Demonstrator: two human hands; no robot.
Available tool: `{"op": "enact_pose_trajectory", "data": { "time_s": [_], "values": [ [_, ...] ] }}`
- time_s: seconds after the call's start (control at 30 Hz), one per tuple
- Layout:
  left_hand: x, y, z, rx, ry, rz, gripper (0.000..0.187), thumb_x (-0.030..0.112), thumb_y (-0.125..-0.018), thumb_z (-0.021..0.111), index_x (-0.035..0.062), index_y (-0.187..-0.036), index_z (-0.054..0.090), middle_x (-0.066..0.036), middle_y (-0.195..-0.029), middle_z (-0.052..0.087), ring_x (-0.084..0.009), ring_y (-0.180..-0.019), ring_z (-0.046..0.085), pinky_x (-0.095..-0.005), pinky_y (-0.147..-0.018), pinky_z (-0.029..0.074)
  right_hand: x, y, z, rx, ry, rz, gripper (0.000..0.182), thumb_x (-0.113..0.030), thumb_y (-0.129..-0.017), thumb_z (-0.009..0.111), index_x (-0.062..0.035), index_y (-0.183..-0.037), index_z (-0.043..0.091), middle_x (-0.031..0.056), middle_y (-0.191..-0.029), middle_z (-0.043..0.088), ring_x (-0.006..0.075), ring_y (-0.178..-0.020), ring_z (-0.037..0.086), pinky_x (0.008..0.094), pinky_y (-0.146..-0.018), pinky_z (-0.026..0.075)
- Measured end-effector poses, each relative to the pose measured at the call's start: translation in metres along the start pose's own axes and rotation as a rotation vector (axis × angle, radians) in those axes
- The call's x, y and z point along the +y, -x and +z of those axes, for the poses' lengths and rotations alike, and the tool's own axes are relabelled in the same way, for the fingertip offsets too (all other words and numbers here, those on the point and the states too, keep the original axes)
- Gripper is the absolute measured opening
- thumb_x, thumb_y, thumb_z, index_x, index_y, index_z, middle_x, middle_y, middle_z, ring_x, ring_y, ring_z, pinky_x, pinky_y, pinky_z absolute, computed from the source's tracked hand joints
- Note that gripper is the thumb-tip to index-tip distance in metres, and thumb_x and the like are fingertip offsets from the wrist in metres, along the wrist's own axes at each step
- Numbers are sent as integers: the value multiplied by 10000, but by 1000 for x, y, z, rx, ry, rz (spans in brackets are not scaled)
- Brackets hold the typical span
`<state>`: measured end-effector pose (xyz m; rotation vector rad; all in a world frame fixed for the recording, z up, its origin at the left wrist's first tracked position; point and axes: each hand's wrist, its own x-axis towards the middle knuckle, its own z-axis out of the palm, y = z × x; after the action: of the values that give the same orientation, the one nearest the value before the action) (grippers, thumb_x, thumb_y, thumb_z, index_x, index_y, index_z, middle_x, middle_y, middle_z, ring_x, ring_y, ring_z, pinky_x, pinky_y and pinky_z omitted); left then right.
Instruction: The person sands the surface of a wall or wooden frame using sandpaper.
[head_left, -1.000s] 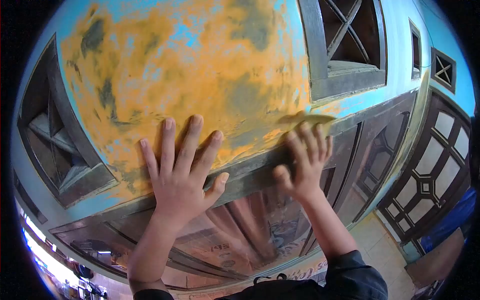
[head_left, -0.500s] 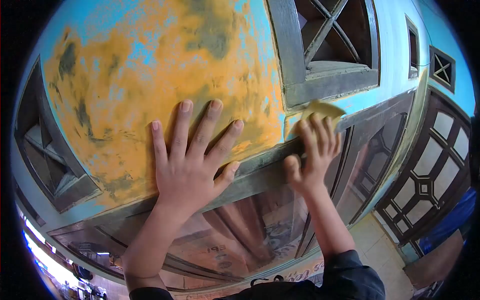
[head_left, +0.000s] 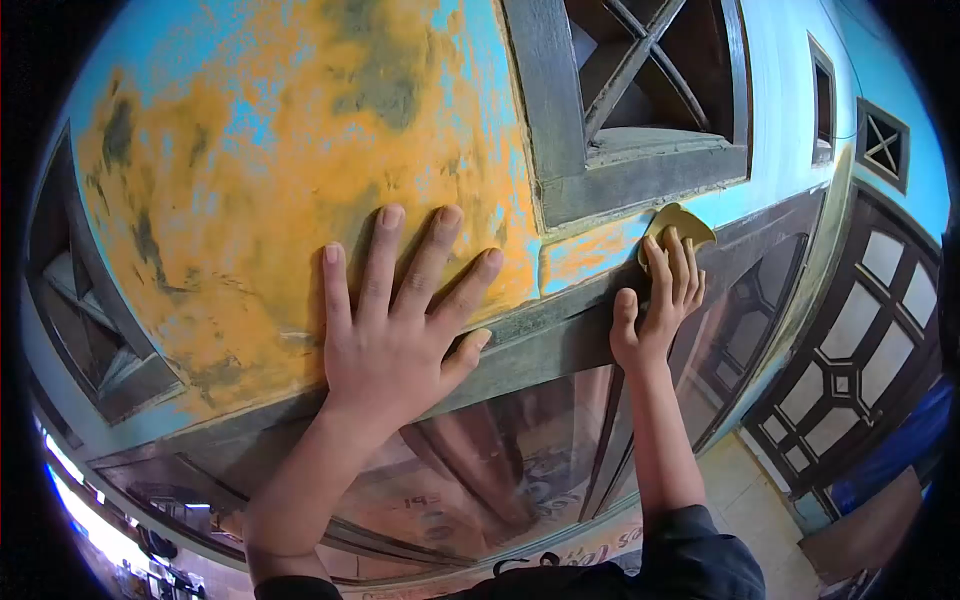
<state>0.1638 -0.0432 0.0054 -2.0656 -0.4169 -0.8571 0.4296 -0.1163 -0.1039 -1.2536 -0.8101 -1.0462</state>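
My left hand (head_left: 390, 330) lies flat with spread fingers on the wall (head_left: 290, 170), whose blue paint is worn through to orange and dark grey patches. Its heel rests at the wooden ledge (head_left: 500, 365) below. To the right, my right hand (head_left: 660, 310) presses a curled yellowish-brown piece of sandpaper (head_left: 685, 222) on the narrow blue-and-orange strip (head_left: 590, 255) under the window frame (head_left: 640, 190). The fingertips lie over the sandpaper, covering part of it; the thumb stays near the ledge.
A cross-barred vent (head_left: 80, 300) is set in the wall at the left. Glass panes (head_left: 480, 460) in dark wood lie beneath the ledge. Further right stand a panelled door (head_left: 840, 360) and a tiled floor (head_left: 750, 500), with a blue sheet (head_left: 890, 455) beside the door.
My right hand has slid the sandpaper to the right and slightly up along the strip. The left hand keeps its flat pose on the wall, while the view has shifted slightly.
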Motion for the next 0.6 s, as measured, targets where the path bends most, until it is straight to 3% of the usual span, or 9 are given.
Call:
{"op": "enact_pose_trajectory", "data": {
  "time_s": [0.1, 0.13, 0.17, 0.23, 0.27, 0.4, 0.53, 0.6],
  "values": [
    [7, -4, 5, 14, 0, 17, 681, 501, -851, 635, 379, -1496, 455, -74, -1653, 270, -416, -1507, 221, -700, -1167, 94, -24, 27, -9, -258, 72, -396, 557, -645, -859, 594, -277, -1268, 683, 43, -1406, 575, 311, -1401, 417, 574, -1202, 81],
    [9, -5, 7, 20, 0, 29, 682, 502, -847, 641, 384, -1493, 457, -71, -1652, 272, -412, -1507, 223, -698, -1167, 97, -12, 25, -8, -240, 104, -465, 536, -631, -864, 590, -279, -1257, 690, 47, -1405, 576, 313, -1399, 420, 578, -1197, 80],
    [9, -6, 6, 19, -8, 28, 682, 501, -844, 646, 387, -1490, 460, -66, -1652, 274, -409, -1508, 224, -697, -1167, 103, 1, 14, -10, -204, 181, -462, 551, -605, -871, 599, -256, -1291, 665, 58, -1427, 557, 318, -1410, 404, 584, -1197, 73],
    [11, -5, 6, 13, -17, 22, 681, 499, -838, 656, 394, -1483, 465, -58, -1651, 277, -403, -1508, 228, -696, -1166, 115, 18, -4, -9, -85, 116, -108, 578, -579, -873, 612, -224, -1330, 631, 72, -1451, 533, 325, -1431, 375, 586, -1198, 62],
    [12, -6, 6, 11, -16, 28, 679, 498, -838, 657, 396, -1481, 467, -55, -1650, 279, -400, -1508, 229, -695, -1166, 120, 20, -7, -8, -68, 93, -83, 590, -563, -893, 603, -198, -1356, 599, 92, -1462, 518, 331, -1442, 355, 586, -1192, 64],
    [18, -9, 9, 9, -17, 45, 669, 497, -835, 658, 405, -1472, 477, -45, -1648, 286, -392, -1508, 236, -690, -1166, 134, -19, 15, -15, -277, 53, -496, 587, -558, -933, 559, -160, -1363, 584, 102, -1448, 526, 321, -1430, 379, 554, -1184, 96],
    [21, -9, 10, 9, -16, 42, 658, 496, -835, 656, 408, -1464, 486, -47, -1643, 297, -388, -1504, 248, -687, -1167, 137, 12, -15, -15, -119, 117, -170, 676, -621, -912, 563, -131, -1378, 567, 106, -1423, 542, 314, -1399, 417, 528, -1194, 91],
    [22, -10, 11, 18, -16, 33, 657, 496, -834, 655, 407, -1463, 488, -47, -1641, 302, -388, -1502, 255, -686, -1166, 139, -2, -9, -16, -176, 93, -262, 662, -616, -914, 565, -140, -1373, 574, 114, -1423, 540, 313, -1389, 428, 523, -1194, 94]
  ]
}}
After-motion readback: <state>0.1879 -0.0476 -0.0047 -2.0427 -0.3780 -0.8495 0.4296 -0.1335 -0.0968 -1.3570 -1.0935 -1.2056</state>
